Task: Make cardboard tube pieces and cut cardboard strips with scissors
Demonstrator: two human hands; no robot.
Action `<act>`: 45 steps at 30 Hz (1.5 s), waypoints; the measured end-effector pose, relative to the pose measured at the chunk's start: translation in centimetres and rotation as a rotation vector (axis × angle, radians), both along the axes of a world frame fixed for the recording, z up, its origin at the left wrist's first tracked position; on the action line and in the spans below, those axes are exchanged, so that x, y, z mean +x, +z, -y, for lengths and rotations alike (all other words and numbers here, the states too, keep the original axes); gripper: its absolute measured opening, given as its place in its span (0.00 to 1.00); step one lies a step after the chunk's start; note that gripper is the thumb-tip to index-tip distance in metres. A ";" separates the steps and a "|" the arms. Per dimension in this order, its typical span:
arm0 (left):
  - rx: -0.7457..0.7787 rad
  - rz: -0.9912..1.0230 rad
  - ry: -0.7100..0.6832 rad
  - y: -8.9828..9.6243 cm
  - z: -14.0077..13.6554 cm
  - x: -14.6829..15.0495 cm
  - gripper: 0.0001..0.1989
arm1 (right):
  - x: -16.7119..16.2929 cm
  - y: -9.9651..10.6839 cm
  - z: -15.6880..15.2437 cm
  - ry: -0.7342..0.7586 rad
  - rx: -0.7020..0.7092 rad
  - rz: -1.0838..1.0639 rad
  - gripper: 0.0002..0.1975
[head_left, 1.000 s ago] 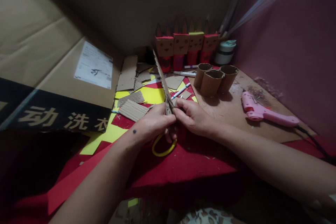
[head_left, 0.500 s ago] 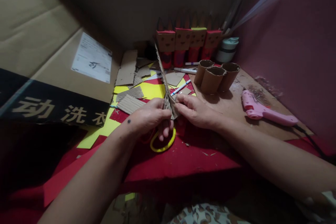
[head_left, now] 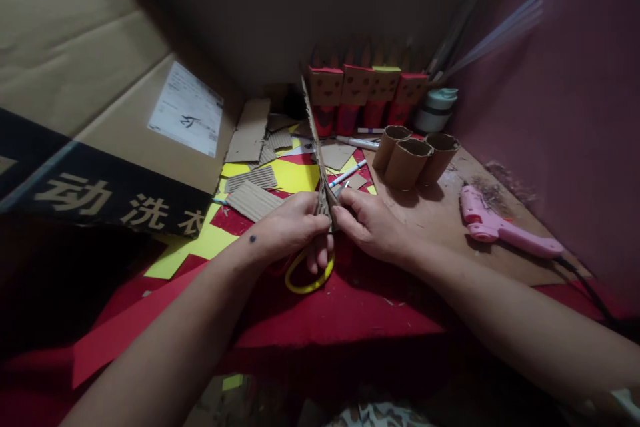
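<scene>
A long piece of corrugated cardboard point(head_left: 315, 130) stands on edge, pointing away from me, its near end torn or peeled apart. My left hand point(head_left: 300, 220) pinches that near end from the left. On the other side, my right hand point(head_left: 373, 220) grips the same end between thumb and bent fingers. Just below my left fingers lies the yellow handle of a pair of scissors point(head_left: 305, 291) on the red cloth point(head_left: 360, 313); the rest of it is mostly hidden by the hand.
At left stands a large cardboard box point(head_left: 120, 167). Cardboard scraps point(head_left: 255, 200) and yellow paper lie beside it. Joined cardboard tubes point(head_left: 407, 163) and a pink glue gun point(head_left: 505, 220) rest at right. Several cardboard-faced figures point(head_left: 327, 90) and a lidded cup point(head_left: 435, 110) stand behind.
Both hands keep hold of the cardboard's near end. My right fingers have curled closer against it. The whole view has shifted slightly.
</scene>
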State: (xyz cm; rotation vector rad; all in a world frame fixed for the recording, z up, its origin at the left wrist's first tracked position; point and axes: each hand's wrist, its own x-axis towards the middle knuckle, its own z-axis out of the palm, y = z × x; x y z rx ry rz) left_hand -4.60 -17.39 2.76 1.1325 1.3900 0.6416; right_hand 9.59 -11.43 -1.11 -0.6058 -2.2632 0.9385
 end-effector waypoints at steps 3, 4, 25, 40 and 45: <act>-0.021 -0.037 -0.040 0.3 -0.1 -0.3 0.10 | 0.1 -0.3 -0.3 0.065 0.020 0.046 0.05; -0.022 -0.040 -0.038 0.5 -0.1 -0.4 0.10 | 0.1 -0.3 -0.4 0.077 0.028 0.059 0.05; 0.057 0.003 -0.102 0.1 -0.6 -1.3 0.07 | -0.2 -0.8 -0.3 -0.011 0.149 -0.028 0.10; 0.073 -0.191 -0.052 0.6 -0.3 -0.9 0.10 | -0.2 -0.4 -0.5 0.067 0.000 0.012 0.09; 0.064 -0.242 -0.044 0.6 -0.3 -0.8 0.10 | 0.1 0.4 -0.4 0.142 -0.136 -0.023 0.08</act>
